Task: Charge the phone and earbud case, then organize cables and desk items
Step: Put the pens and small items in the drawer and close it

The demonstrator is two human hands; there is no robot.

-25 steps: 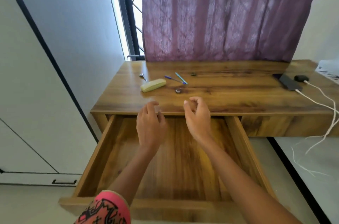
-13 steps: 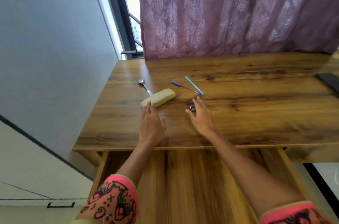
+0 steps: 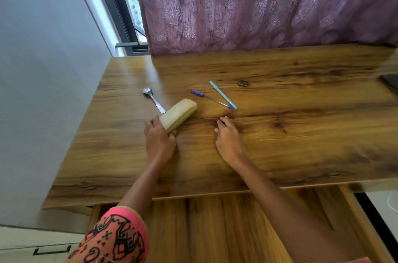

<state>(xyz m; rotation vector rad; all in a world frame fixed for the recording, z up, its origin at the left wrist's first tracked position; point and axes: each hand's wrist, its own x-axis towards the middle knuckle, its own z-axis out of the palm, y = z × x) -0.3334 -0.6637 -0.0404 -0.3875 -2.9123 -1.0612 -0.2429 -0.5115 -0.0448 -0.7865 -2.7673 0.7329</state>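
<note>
Daylight showed at a barred window [image 3: 135, 12] beside a patterned purple curtain [image 3: 258, 4] along the back edge of a wooden desk [image 3: 301, 144], its drawer [image 3: 215, 230] open, beside a grey wall [image 3: 43, 79].

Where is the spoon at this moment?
Head view: the spoon lies on the left side of the desk, its handle tip just left of the pale yellow case that the left hand holds.

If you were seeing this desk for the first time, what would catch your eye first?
Two hands on the desk: the left hand grips the near end of a cream case, the right hand rests fingertips on the wood. Beyond lie a spoon, a blue pen and a teal pen, below a purple curtain.
</note>
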